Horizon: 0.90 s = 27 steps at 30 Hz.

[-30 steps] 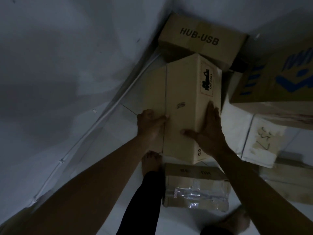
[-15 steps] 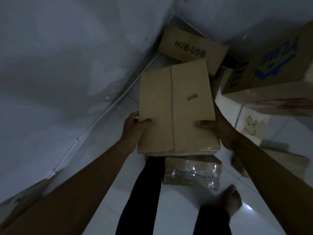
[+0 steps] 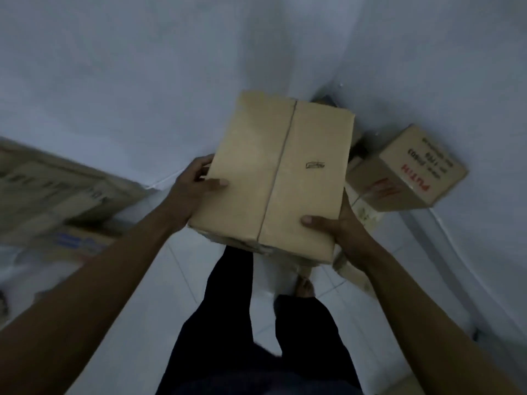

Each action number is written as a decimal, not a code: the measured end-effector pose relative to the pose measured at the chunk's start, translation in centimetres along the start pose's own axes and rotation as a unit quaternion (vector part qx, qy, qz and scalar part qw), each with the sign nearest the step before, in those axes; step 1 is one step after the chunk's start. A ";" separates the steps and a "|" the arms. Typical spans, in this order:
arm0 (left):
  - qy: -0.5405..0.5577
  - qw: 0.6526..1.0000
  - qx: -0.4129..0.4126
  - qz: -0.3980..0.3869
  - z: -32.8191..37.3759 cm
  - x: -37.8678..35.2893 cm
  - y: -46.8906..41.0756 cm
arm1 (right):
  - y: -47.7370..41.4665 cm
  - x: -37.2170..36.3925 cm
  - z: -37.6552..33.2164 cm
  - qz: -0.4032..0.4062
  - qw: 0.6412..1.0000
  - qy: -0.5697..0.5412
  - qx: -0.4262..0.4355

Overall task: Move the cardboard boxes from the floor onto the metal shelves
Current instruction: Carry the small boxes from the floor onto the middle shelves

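We held the plain cardboard box (image 3: pixel 285 172) off the floor (image 3: pixel 159 295) at centre frame, our left hand (image 3: pixel 189 189) gripping its 9 o'clock edge and our right hand (image 3: pixel 342 232) its 4 o'clock corner, thumbs curled over the top. A red-lettered box (image 3: pixel 410 172) lay at 3 o'clock by the wall (image 3: pixel 427 67).

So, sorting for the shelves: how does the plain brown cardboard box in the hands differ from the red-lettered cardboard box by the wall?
The plain brown cardboard box is gripped by the left hand and right hand; the red-lettered cardboard box sits untouched by the wall. The plain box shows only a seam and a small mark; the red-lettered one carries printed text. Both are brown cardboard.
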<state>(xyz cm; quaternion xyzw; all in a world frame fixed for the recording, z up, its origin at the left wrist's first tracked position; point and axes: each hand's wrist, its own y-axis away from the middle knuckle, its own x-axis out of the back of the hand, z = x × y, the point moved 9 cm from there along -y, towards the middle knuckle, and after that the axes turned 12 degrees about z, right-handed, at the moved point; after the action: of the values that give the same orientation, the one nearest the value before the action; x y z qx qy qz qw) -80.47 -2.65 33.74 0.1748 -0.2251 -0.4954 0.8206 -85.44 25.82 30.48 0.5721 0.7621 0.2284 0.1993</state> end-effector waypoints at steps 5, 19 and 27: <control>0.095 0.989 -0.062 0.096 4.5 9.0 14.5 | 10.9 -6.3 -7.0 -0.103 0.991 0.051 0.066; 0.227 0.854 -0.201 0.422 1.5 33.4 50.7 | 35.4 -33.3 -12.8 -0.454 0.855 0.161 0.192; 0.202 0.752 -0.259 0.571 -4.0 45.7 72.5 | 55.4 -49.8 -9.5 -0.596 0.753 0.124 0.250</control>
<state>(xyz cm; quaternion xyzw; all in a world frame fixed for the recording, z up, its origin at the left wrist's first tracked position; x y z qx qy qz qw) -6.42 -10.60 76.35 -0.1097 0.0253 0.0729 0.9910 -34.31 -9.94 72.31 -0.0019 0.9966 -0.0668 0.0483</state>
